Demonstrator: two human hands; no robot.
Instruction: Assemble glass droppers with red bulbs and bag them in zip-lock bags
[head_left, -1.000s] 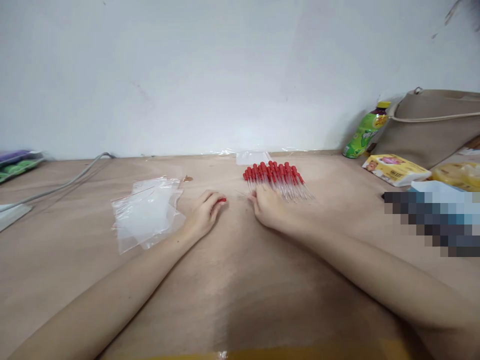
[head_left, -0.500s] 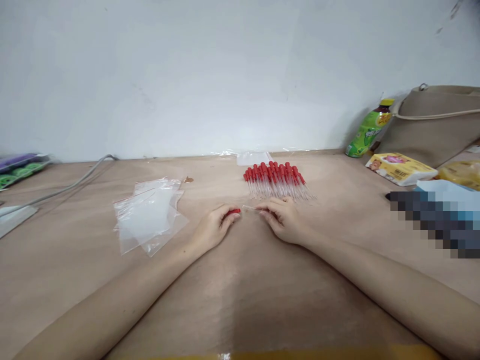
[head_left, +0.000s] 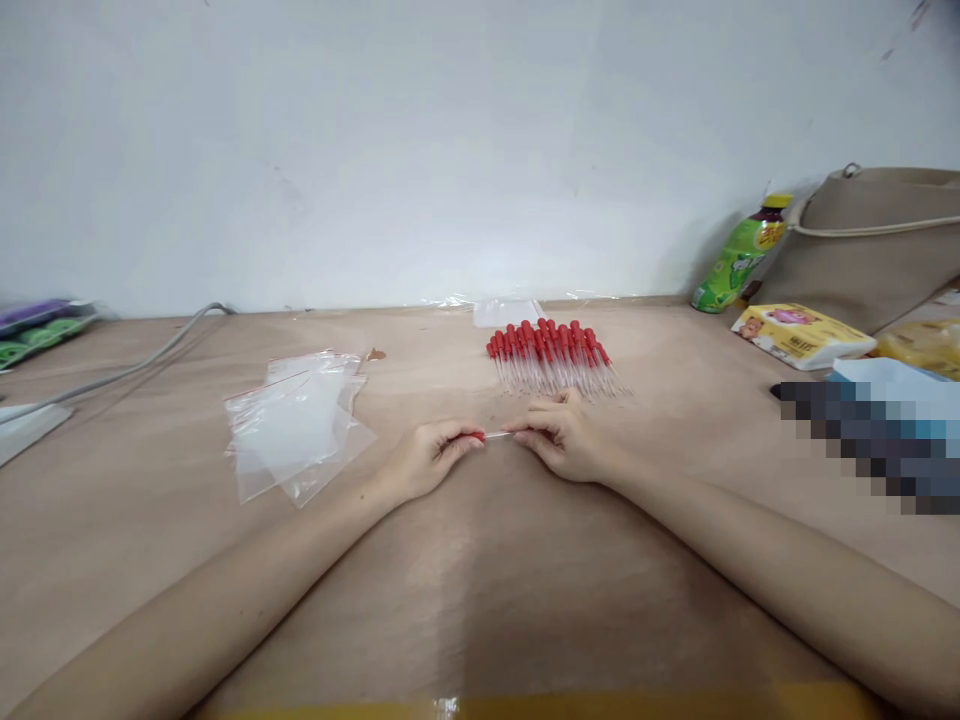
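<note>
Between the fingertips of my left hand (head_left: 439,455) is a red rubber dropper bulb (head_left: 478,437), mostly covered by the fingers. My right hand (head_left: 559,435) pinches a thin clear dropper tube (head_left: 498,435), whose left end meets the mouth of the bulb. Whether the tube sits inside the bulb or only touches it, I cannot tell. Just beyond my right hand lies a pile of droppers (head_left: 551,355), red bulbs toward the wall and clear tips toward me. Several clear zip bags (head_left: 289,425) lie overlapping, left of my left hand.
At the right stand a green drink bottle (head_left: 739,262) and a beige bag (head_left: 870,250), with a yellow tissue pack (head_left: 810,335) in front. A grey cable (head_left: 142,362) runs along the left. Behind the droppers lies another clear bag (head_left: 506,313) by the wall.
The bulb and the tube were apart with a small gap; now their ends meet in line. Both hands have come slightly closer together.
</note>
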